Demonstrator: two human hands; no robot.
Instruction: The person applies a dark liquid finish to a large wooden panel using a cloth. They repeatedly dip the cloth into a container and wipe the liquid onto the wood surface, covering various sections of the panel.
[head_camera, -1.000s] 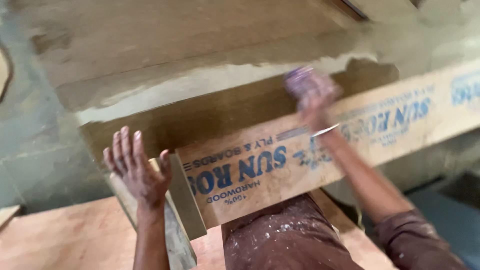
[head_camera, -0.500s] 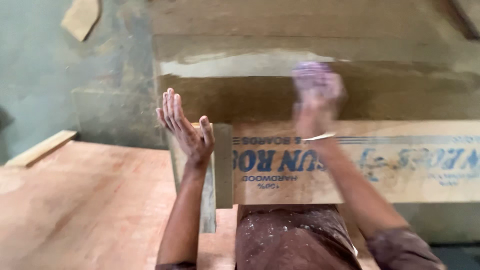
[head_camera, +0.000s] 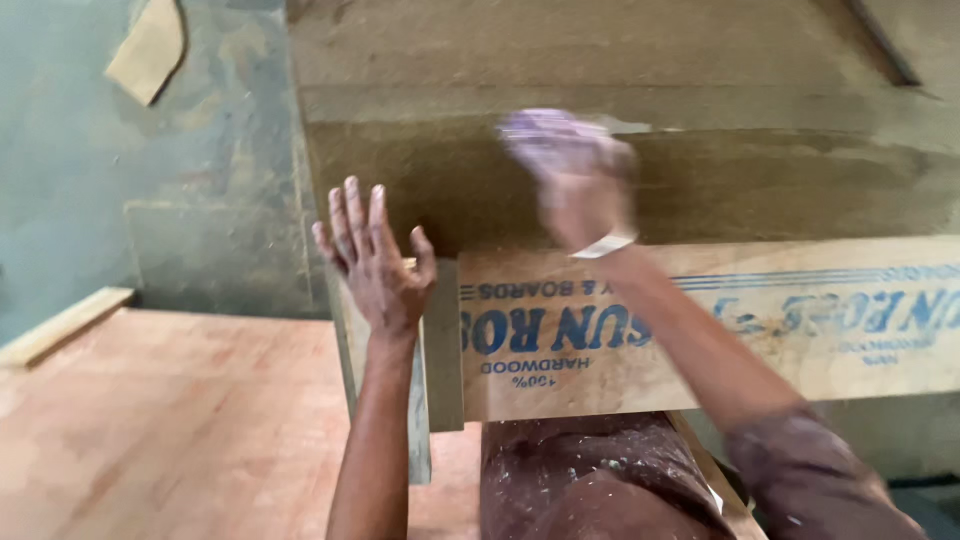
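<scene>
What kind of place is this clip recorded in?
Most likely a carpentry or plywood workshop. A printed plywood board stands on edge, a reddish plywood sheet lies flat at left, an offcut lies on the rough floor, and the trousers are speckled with dust.

— What do I have on my arms from up here?

— My left hand (head_camera: 378, 262) is bare, and so is the forearm below it, with no sleeve showing. My right hand (head_camera: 575, 185) is blurred; a pale band sits at its wrist (head_camera: 606, 243).

— And the right sleeve?

— A dark maroon sleeve (head_camera: 815, 478) is pushed up near the elbow, flecked with pale specks.

— Below that?

— My lap is covered in dark brownish-maroon cloth (head_camera: 590, 480), spattered with light spots.
</scene>
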